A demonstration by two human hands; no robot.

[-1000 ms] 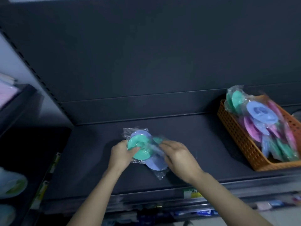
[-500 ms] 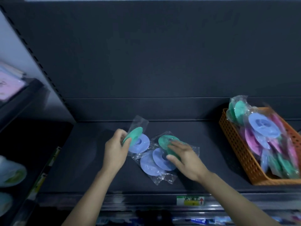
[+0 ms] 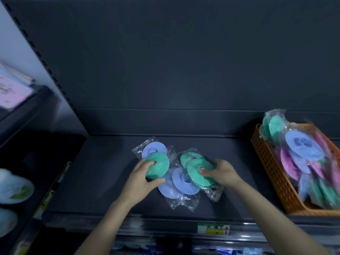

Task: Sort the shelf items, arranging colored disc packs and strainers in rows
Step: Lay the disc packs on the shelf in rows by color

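Head view: the left disc pack [image 3: 158,167], a green disc overlapping a blue one in clear wrap, was gripped by the left hand [image 3: 138,181], with the fingers laid over the green disc's left side and the thumb set at its near edge. The right disc pack [image 3: 197,172], showing two green discs, was grasped at its right side by the right hand [image 3: 223,173], with a fingertip pressed on the nearer green disc and the hand curled at the pack's edge. Between the two hands, two blue discs [image 3: 184,181] in crumpled clear wrap were seen lying on the shelf, partly covered by the green ones. Whether they belonged to the right pack could not be told.

An orange basket [image 3: 266,173] with perforated walls was set at the right end of the shelf, well apart from the hands. It was filled with more wrapped discs [image 3: 303,144] in green, blue and pink, piled above its rim.

Everything was carried by a dark shelf [image 3: 103,181] backed by a dark panel [image 3: 165,61]. A yellow-and-green label [image 3: 213,229] was fixed to the shelf's front rail. To the left, a pink item [image 3: 11,91] and pale bowls [image 3: 12,188] were seen, blurred, on neighbouring shelves.
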